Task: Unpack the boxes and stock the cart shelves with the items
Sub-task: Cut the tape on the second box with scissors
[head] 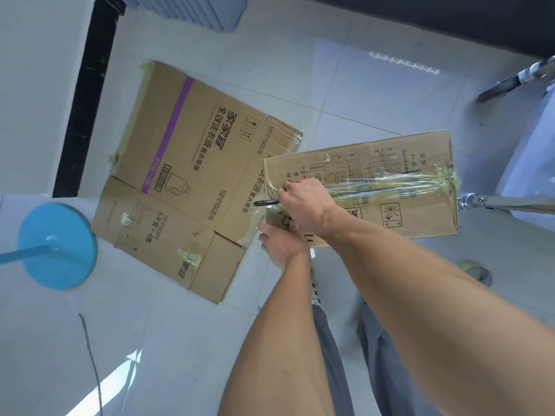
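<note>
On top of the sealed cardboard box [390, 181], at its near-left end, the right hand [303, 202] is gripping a black cutter [265, 202] against the glossy tape [390, 178]. Just beside that corner, the left hand [280, 244] is bracing the box with fingers relaxed, grasping nothing. Left of the box, a flattened carton [186, 175] is lying. Cutting shallowly along the seam, away from the bracing hand, looks wise.

Right hand [303, 202] grips black tool [266, 202] at taped box [390, 187] seam; left hand [282, 246] steadies box edge.
</note>
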Demonstrator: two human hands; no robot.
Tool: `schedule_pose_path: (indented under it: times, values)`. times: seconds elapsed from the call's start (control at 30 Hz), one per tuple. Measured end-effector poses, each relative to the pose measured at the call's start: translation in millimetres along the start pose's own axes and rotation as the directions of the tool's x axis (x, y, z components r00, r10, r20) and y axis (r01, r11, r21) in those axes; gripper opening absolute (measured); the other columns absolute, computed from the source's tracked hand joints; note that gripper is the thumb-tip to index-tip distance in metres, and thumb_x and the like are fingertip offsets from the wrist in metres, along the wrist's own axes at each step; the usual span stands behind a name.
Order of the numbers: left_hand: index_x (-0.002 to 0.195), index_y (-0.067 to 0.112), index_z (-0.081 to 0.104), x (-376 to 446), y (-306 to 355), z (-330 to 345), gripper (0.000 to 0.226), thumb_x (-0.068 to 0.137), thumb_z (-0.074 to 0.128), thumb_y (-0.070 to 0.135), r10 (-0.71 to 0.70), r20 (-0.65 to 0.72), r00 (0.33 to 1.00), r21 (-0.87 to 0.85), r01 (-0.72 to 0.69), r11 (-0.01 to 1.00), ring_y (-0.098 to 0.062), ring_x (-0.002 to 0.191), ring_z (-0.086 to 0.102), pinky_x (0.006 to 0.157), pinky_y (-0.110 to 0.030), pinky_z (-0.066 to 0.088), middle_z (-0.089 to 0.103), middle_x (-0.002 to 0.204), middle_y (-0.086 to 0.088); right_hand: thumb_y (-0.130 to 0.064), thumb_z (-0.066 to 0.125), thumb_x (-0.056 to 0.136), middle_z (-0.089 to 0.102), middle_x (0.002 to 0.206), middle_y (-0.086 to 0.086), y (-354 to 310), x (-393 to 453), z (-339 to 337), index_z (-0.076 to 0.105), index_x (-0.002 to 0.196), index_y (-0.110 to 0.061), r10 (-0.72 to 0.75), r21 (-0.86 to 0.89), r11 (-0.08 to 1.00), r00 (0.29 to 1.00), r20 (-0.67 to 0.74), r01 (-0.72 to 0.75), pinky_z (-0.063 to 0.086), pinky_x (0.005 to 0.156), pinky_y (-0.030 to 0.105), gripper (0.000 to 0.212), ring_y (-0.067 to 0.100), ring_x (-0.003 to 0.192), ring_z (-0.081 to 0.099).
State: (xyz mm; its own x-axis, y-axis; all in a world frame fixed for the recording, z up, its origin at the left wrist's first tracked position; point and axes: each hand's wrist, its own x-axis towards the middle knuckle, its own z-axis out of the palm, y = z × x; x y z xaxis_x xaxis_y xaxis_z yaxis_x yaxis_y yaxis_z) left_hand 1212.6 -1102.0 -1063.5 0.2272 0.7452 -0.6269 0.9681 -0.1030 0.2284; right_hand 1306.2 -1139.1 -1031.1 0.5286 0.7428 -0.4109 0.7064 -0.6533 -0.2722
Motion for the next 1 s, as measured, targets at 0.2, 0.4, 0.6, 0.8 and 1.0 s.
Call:
schedule_pose_path:
  times: [0.2, 0.4, 0.6, 0.8, 1.0]
  values:
    - [0.131, 0.005, 0.033, -3, -1, 2, 0.062, 0.091, 0.069, 0.036, -0.010, -0.021, 1.000, 0.047, 0.011, 0.999, -0.036, 0.116, 0.053, 0.077, -0.034, 0.036, 0.053, 0.129, -0.022, -0.011, 0.050, 0.098, 0.042, 0.067, -0.004, 55, -47, 13, 0.056, 0.088, -0.016, 0.154, -0.206, 0.972, 0.972, 0.179, -0.117, 0.037, 0.059, 0.029, 0.013, 0.011, 0.055, 0.039]
    - [0.142, 0.014, 0.034, -16, 19, 14, 0.064, 0.089, 0.068, 0.025, 0.239, -0.180, 0.954, 0.323, -0.172, 0.931, -0.035, 0.137, 0.033, 0.104, -0.045, 0.036, 0.027, 0.152, -0.019, -0.013, 0.050, 0.100, 0.041, 0.067, -0.001, 87, -72, 4, 0.050, 0.082, -0.013, 0.177, -0.344, 0.933, 0.966, 0.189, -0.104, 0.044, 0.062, 0.029, 0.017, 0.010, 0.060, 0.042]
    - [0.135, 0.009, 0.043, -56, 32, 44, 0.042, 0.096, 0.059, 0.013, 0.513, 0.028, 0.858, 0.390, -0.481, 0.785, -0.035, 0.147, 0.020, 0.112, -0.043, 0.032, 0.018, 0.159, -0.016, -0.007, 0.046, 0.097, 0.052, 0.077, 0.002, 97, -77, -5, 0.060, 0.095, -0.015, 0.265, -0.147, 0.954, 0.964, 0.009, -0.261, 0.042, 0.066, 0.032, 0.016, 0.019, 0.074, 0.053]
    - [0.137, 0.025, 0.039, -65, 43, 52, 0.052, 0.091, 0.054, 0.005, 0.418, 0.082, 0.905, 0.454, -0.407, 0.792, -0.040, 0.148, 0.010, 0.101, -0.045, 0.043, 0.005, 0.160, -0.023, -0.022, 0.042, 0.097, 0.061, 0.098, 0.005, 125, -115, 11, 0.060, 0.109, -0.016, 0.299, 0.168, 0.947, 0.943, -0.143, -0.275, 0.037, 0.069, 0.034, 0.023, 0.024, 0.091, 0.061]
    - [0.136, 0.030, 0.037, -73, 40, 53, 0.056, 0.090, 0.057, 0.004, 0.395, 0.098, 0.913, 0.555, -0.380, 0.740, -0.040, 0.139, 0.024, 0.077, -0.043, 0.046, 0.012, 0.155, -0.023, -0.028, 0.044, 0.100, 0.060, 0.071, 0.001, 108, -105, 7, 0.058, 0.082, -0.015, 0.802, 0.598, 0.518, 0.591, -0.088, -0.612, 0.048, 0.067, 0.035, 0.026, 0.022, 0.064, 0.056]
